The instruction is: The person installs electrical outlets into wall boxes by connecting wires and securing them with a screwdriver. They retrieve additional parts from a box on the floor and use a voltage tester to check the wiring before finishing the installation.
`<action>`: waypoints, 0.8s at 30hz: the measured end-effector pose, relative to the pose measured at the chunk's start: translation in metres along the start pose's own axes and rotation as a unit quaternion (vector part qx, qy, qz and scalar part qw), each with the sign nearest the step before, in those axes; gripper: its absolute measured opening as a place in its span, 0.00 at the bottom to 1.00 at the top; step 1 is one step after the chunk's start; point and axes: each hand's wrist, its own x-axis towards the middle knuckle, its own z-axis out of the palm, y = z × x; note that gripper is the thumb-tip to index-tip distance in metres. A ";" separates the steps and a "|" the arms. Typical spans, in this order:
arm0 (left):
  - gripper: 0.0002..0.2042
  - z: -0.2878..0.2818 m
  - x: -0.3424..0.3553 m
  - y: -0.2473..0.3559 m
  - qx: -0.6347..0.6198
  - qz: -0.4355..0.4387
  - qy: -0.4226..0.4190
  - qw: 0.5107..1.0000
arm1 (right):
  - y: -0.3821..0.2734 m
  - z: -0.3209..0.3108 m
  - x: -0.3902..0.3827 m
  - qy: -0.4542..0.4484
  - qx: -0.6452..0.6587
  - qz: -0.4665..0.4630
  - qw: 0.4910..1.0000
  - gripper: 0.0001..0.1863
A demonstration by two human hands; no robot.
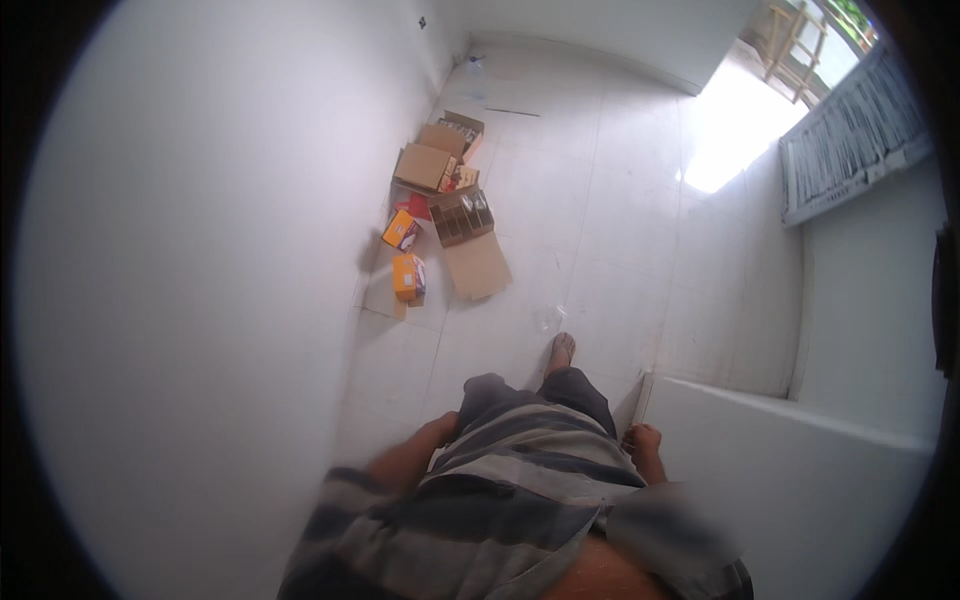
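My left hand (441,428) hangs beside my left thigh, and its fingers are hidden behind the leg and striped shirt. On the other side my right hand (643,438) is held low near the end of a white low wall (760,420). Its fingers look curled in, and whatever they may hold is too small to make out. Both hands are well apart from the boxes on the floor. An open cardboard carton (463,215) with dividers lies ahead on the left, its flap (478,267) spread toward me. Two orange boxes (403,230) stand nearer the wall.
More cardboard boxes (424,166) are piled against the left wall (230,250). A clear plastic bottle (475,70) stands in the far corner, and a thin stick (512,112) lies near it. Clear plastic (552,318) lies by my foot. Sunlight enters through a doorway at far right, beside a louvred panel (850,130).
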 end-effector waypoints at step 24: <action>0.19 -0.253 0.194 0.185 0.005 0.222 0.320 0.921 | -0.296 0.534 0.176 -0.150 -0.437 -0.361 0.810 0.11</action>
